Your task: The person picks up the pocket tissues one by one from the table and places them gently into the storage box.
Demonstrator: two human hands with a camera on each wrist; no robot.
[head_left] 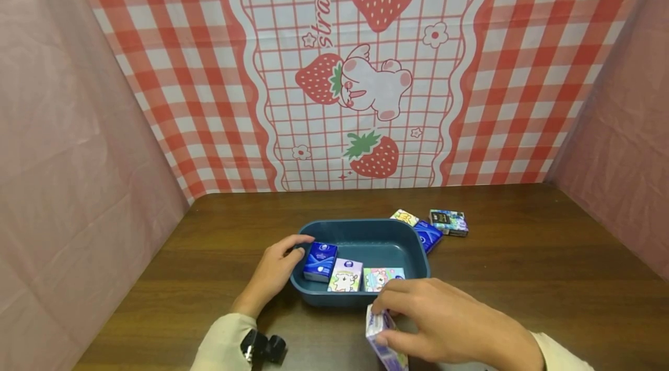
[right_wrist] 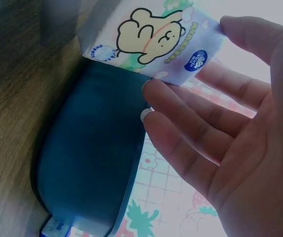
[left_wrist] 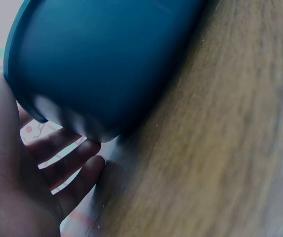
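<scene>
A dark teal plastic tub stands on the table. My left hand rests at its left end, thumb and index finger at the rim, the other fingers loosely along the outer wall. Just in front of the tub, my right hand pinches a purple-and-white tissue pack by one end, tilted. The right wrist view shows a cartoon bear on this pack. Inside the tub lie a blue tissue pack, a lilac one and a pastel one, partly hidden by my right hand.
Behind the tub's right end are a yellow-and-white pack, a blue pack and a dark floral pack. A strawberry-print cloth hangs at the table's back, with pink curtains at both sides.
</scene>
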